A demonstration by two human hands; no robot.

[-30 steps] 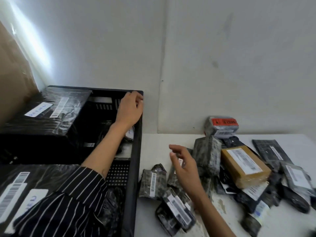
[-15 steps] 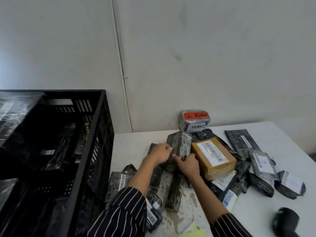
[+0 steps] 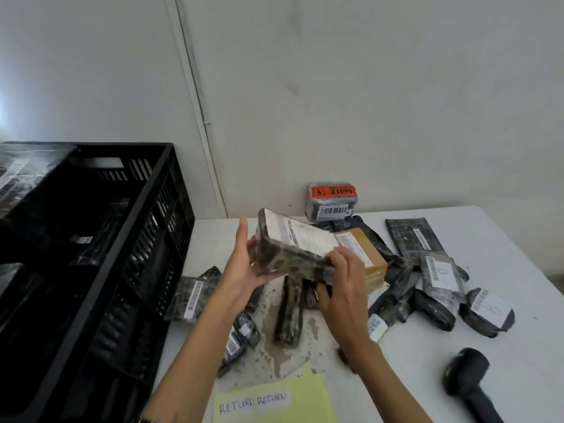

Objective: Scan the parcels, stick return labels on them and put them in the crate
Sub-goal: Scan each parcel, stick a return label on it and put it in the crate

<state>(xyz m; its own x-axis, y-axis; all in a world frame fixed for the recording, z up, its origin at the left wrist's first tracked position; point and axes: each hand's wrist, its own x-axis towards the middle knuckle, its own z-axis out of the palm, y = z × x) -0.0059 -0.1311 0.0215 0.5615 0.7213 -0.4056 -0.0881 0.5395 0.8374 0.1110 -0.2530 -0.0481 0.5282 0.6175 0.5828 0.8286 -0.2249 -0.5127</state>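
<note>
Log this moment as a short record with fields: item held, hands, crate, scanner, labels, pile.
item held: held parcel, dark wrap, white shipping label on top, lifted above the table
hands: left hand grips its left end; right hand grips its right end
crate: black crate at the left, wrapped parcels inside
scanner: black scanner lying on the table, untouched
labels: yellow sheet bearing handwritten RETURN labels
pile: loose parcels, a brown box, a fragile-stickered parcel
</note>
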